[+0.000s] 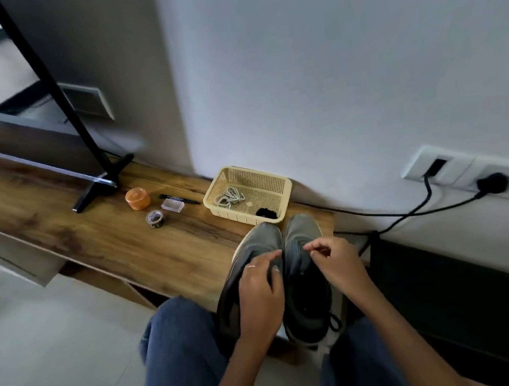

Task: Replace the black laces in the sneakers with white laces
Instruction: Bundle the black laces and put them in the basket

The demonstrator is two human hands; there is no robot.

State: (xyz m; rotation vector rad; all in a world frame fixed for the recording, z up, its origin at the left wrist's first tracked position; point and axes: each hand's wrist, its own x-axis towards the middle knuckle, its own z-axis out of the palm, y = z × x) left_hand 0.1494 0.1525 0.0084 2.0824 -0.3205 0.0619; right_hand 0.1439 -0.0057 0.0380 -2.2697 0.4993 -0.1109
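Observation:
Two grey sneakers stand side by side at the right end of the wooden bench (96, 239), toes toward the wall. My left hand (261, 291) lies over the left sneaker (252, 243), fingers curled around its upper. My right hand (334, 263) hovers over the right sneaker (306, 293) with its fingertips pinched together near the lace area; what they pinch is too small to make out. A black lace end (335, 322) hangs at the right sneaker's heel. White laces (229, 197) lie in a beige basket (216, 193), and a black bundle (267, 212) sits in its near corner.
On the bench to the left lie an orange jar (137, 198), a tape roll (155, 218), a small clear box (172, 205) and a black pen (179, 199). A black stand foot (100, 186) rests there. Wall sockets with a black cable (404, 214) are to the right.

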